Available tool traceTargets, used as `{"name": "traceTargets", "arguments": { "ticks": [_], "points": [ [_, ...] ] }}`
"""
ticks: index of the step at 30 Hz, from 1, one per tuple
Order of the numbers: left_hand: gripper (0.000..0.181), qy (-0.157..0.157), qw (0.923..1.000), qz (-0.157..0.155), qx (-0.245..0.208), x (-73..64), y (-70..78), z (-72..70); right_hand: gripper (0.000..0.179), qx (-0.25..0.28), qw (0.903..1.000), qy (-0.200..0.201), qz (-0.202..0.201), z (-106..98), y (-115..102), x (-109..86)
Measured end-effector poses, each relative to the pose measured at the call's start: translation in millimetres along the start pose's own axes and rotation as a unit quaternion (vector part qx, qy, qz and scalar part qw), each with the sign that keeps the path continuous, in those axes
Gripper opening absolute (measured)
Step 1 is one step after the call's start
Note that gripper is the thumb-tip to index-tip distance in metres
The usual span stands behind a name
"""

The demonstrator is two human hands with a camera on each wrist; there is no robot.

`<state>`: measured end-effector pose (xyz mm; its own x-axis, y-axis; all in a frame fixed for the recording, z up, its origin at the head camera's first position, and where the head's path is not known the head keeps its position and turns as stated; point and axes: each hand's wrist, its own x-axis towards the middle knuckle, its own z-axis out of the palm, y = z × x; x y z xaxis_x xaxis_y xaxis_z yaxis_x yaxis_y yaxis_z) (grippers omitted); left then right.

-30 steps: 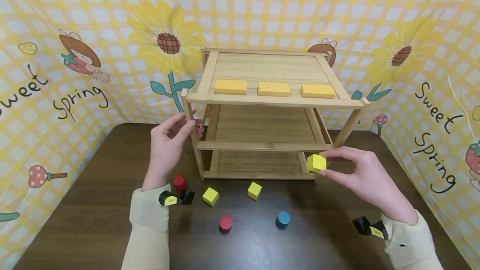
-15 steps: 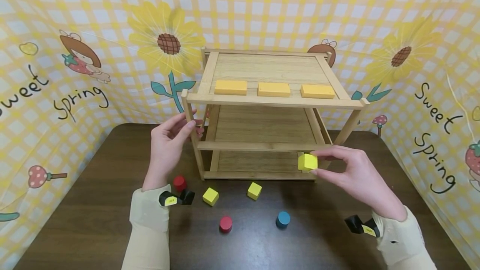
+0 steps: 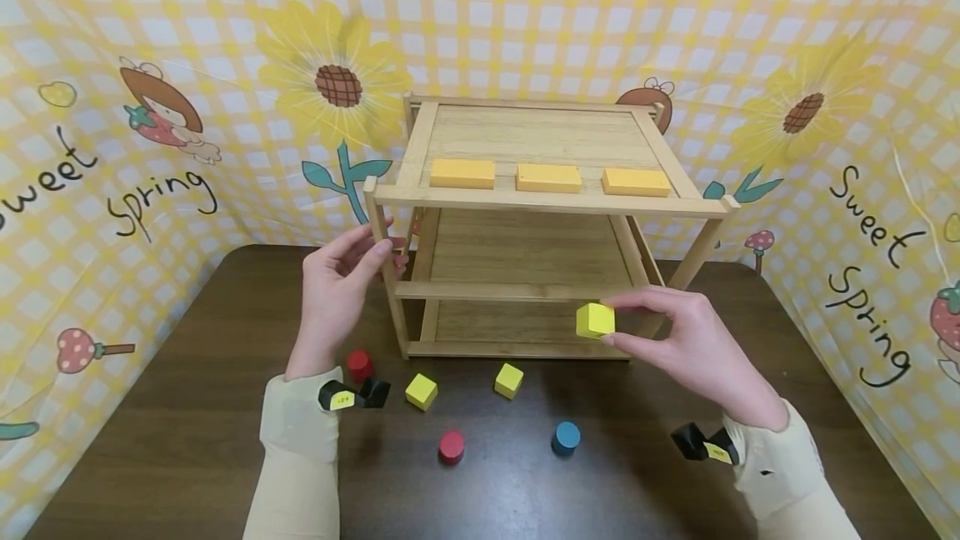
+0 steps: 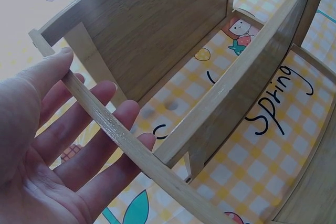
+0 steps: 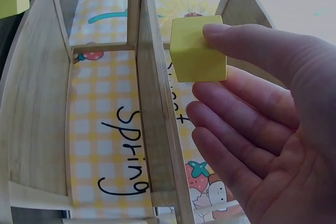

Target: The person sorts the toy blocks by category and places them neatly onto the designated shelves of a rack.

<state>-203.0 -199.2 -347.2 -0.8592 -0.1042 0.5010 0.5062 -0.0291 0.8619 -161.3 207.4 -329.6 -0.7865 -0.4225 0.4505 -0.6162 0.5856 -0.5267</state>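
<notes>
A three-tier wooden shelf (image 3: 540,202) stands at the back of the table. My left hand (image 3: 336,290) holds its front left post (image 4: 102,116), thumb on the near side and fingers behind. Between thumb and fingertips my right hand (image 3: 686,344) pinches a yellow cube (image 3: 596,320), seen large in the right wrist view as a yellow cube (image 5: 198,51). In the head view it overlaps the lowest tier (image 3: 510,325), just below the middle tier's front rail (image 3: 517,291). The other fingers of the right hand (image 5: 262,129) extend below the cube.
Three orange-yellow blocks (image 3: 548,178) lie in a row along the top tier. On the dark table (image 3: 187,440) are two more yellow cubes (image 3: 422,392), a red cylinder (image 3: 360,366), a pinkish-red cylinder (image 3: 452,447) and a blue cylinder (image 3: 566,438). Checked cloth (image 3: 225,215) surrounds the table.
My right hand has moved left with the yellow cube, from the shelf's right front corner to in front of the lower tier. My left hand stays on the post.
</notes>
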Motion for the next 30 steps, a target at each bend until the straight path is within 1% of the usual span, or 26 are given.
{"name": "traceTargets", "arguments": {
  "ticks": [7, 12, 16, 25, 30],
  "points": [
    [0.030, 0.000, 1.0000, 0.005, 0.004, 0.4, 0.7, -0.4, 0.037, 0.016, 0.9995, 0.005, -0.026, 6, -3, 8.4],
    [0.031, -0.001, 1.0000, 0.007, 0.007, 1.1, 0.9, -0.9, 0.034, 0.019, 0.9996, -0.003, -0.019, 10, -5, 14.3],
    [0.031, -0.006, 0.9999, 0.009, -0.002, 1.8, 0.2, -0.5, 0.034, 0.027, 0.9995, -0.006, -0.016, 15, -6, 18.1],
    [0.032, -0.009, 0.9997, 0.007, -0.024, 0.5, 0.4, 0.9, 0.034, 0.049, 0.9982, -0.016, -0.031, 30, -12, 22.5],
    [0.030, -0.006, 0.9998, 0.005, -0.021, -0.1, 1.0, 0.6, 0.034, 0.063, 0.9971, -0.016, -0.040, 38, -18, 25.7]
  ]
}}
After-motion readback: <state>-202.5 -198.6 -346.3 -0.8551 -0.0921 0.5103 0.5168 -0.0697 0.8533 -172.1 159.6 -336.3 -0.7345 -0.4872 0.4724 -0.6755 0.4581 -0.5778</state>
